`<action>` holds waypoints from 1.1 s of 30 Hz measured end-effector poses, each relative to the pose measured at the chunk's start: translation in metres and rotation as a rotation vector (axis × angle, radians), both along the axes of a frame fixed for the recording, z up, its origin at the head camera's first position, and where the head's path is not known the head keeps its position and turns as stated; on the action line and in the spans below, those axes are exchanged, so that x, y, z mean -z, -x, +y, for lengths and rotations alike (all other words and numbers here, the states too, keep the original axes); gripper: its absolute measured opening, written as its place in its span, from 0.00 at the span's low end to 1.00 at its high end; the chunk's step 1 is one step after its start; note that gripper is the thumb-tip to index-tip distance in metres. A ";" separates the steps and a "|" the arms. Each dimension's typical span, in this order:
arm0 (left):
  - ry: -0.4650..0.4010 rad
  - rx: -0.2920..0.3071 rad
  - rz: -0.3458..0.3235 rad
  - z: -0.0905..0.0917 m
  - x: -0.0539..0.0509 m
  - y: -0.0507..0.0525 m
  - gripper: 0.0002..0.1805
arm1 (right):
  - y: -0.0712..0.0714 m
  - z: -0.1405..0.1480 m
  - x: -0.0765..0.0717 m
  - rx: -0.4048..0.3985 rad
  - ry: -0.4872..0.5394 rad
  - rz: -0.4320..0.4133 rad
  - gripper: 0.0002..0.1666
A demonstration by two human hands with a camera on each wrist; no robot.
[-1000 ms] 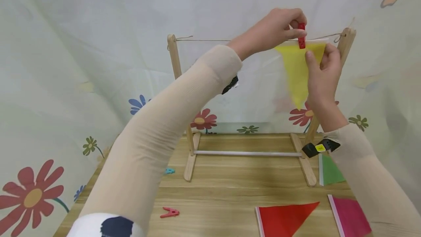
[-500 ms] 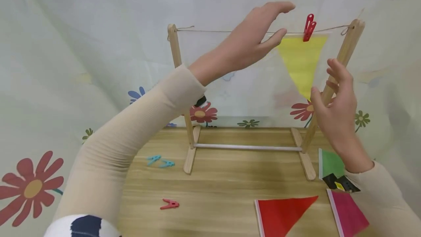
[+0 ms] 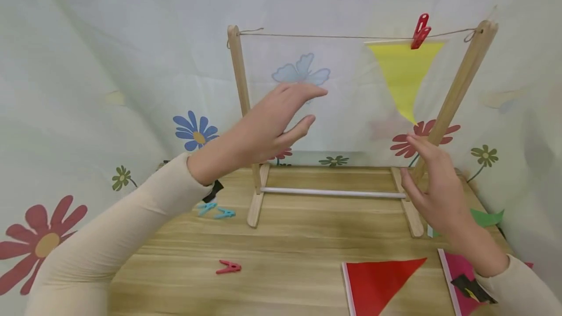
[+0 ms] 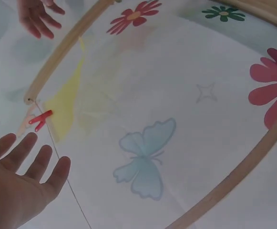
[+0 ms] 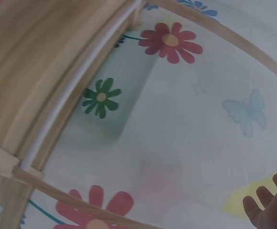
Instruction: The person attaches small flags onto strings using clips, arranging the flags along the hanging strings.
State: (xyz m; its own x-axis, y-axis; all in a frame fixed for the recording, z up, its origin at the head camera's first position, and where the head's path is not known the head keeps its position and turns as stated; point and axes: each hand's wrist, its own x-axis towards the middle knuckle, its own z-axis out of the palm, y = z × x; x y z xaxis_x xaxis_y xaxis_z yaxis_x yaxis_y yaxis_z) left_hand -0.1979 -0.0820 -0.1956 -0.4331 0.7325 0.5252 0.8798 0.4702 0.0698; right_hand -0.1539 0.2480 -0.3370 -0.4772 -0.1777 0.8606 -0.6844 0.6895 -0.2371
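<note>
A yellow triangular flag [image 3: 406,72] hangs point down from the string [image 3: 316,36], clipped by a red clothespin [image 3: 420,33] on its white top band. My left hand [image 3: 268,123] is in the air before the wooden frame's left half, fingers apart from the thumb and holding nothing. Below the flag's tip, my right hand [image 3: 439,189] hovers near the frame's right post [image 3: 461,82], also with nothing in it. In the left wrist view the left fingers [image 4: 57,174] are spread, and the red clothespin [image 4: 40,119] shows beyond them.
On the table [image 3: 281,243] lie a pinkish-red clothespin [image 3: 229,266], two light-blue clothespins [image 3: 225,213], a red flag [image 3: 379,282], a magenta flag [image 3: 456,267] and a green flag [image 3: 483,217], the last two partly behind the right arm. A white rod [image 3: 333,192] joins the frame's feet.
My left hand has let go of the red clothespin and moved down and left. The right hand has left the yellow flag and dropped lower. The flag hangs from the string by the clothespin.
</note>
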 end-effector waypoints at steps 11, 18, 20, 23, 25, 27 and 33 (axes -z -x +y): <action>-0.041 -0.036 -0.028 -0.046 0.053 -0.036 0.22 | -0.024 0.016 0.028 0.005 -0.095 -0.164 0.32; 0.028 -0.123 -0.035 -0.075 0.088 -0.057 0.24 | -0.048 0.010 0.064 -0.047 -0.214 -0.237 0.38; 0.055 -0.166 -0.062 -0.086 0.103 -0.065 0.24 | -0.062 0.006 0.081 -0.066 -0.274 -0.271 0.38; 0.087 -0.237 -0.124 -0.105 0.127 -0.074 0.24 | -0.083 0.002 0.110 -0.080 -0.382 -0.291 0.37; 0.096 -0.271 -0.172 -0.117 0.144 -0.078 0.24 | -0.096 0.000 0.129 -0.089 -0.449 -0.314 0.34; 0.108 -0.287 -0.211 -0.128 0.161 -0.081 0.23 | -0.106 -0.003 0.146 -0.088 -0.511 -0.356 0.33; 0.124 -0.272 -0.280 -0.152 0.213 -0.092 0.26 | -0.125 -0.017 0.176 -0.173 -0.629 -0.468 0.41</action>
